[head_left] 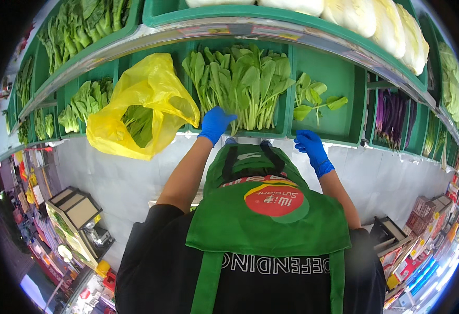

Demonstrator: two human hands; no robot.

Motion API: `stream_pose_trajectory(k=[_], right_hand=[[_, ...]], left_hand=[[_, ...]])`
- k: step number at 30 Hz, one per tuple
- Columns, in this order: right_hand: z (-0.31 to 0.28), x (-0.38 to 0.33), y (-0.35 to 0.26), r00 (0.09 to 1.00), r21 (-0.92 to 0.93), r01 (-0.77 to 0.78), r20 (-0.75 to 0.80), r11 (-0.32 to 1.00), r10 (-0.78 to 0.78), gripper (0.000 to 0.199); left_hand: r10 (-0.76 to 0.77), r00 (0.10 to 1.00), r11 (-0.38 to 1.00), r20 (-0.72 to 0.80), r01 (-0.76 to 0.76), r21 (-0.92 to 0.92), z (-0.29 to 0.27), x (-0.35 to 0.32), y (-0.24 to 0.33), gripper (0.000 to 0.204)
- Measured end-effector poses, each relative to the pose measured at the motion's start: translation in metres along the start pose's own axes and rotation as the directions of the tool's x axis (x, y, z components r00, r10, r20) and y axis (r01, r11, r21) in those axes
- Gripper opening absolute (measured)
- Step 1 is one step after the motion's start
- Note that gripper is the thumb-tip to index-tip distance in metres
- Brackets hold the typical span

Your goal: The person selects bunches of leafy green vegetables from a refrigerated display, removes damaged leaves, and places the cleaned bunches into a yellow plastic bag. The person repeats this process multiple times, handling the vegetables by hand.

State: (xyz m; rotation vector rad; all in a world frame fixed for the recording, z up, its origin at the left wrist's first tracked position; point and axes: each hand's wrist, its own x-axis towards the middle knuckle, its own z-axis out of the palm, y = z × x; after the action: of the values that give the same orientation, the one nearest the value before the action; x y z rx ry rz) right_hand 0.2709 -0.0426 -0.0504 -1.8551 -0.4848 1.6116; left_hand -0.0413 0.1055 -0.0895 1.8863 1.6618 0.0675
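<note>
A bunch of leafy greens (255, 86) with pale stems lies in a green tray (283, 123) at the centre. My left hand (217, 125), in a blue glove, is closed at the stem ends on the tray's left front side; part of its grip is hidden. At the front edge of the tray to the right, my right hand (312, 150), also blue-gloved, has curled fingers with nothing visible in them. That right tray (344, 78) holds a few loose leafy sprigs (315, 99). Left of my left hand sits an open yellow plastic bag (151, 86) with greens (138, 125) inside.
Other trays hold greens (88, 99) at the left and purple eggplants (393, 118) at the right. An upper shelf (208, 34) carries Chinese cabbages (365, 21) and more leafy vegetables (83, 26). Pale floor tiles (119, 183) lie below; a display stand (75, 212) is at lower left.
</note>
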Motion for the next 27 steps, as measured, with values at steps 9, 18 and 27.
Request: stream_pose_trajectory(k=[9, 18, 27], right_hand=[[-0.002, -0.009, 0.022, 0.998, 0.119, 0.024, 0.047, 0.993, -0.030, 0.027], [0.008, 0.002, 0.009, 0.993, 0.045, 0.051, 0.101, 0.998, -0.055, 0.027], [0.036, 0.000, -0.007, 0.989, 0.072, 0.007, 0.148, 0.997, -0.018, 0.028]], left_hand=[[-0.016, 0.998, 0.987, 0.066, 0.005, 0.163, 0.013, -0.023, 0.035, 0.047], [-0.049, 0.953, 0.896, 0.299, 0.174, -0.409, 0.000, -0.016, -0.019, 0.028], [0.124, 0.945, 0.596, 0.303, 0.173, -0.784, -0.120, -0.032, 0.034, 0.026]])
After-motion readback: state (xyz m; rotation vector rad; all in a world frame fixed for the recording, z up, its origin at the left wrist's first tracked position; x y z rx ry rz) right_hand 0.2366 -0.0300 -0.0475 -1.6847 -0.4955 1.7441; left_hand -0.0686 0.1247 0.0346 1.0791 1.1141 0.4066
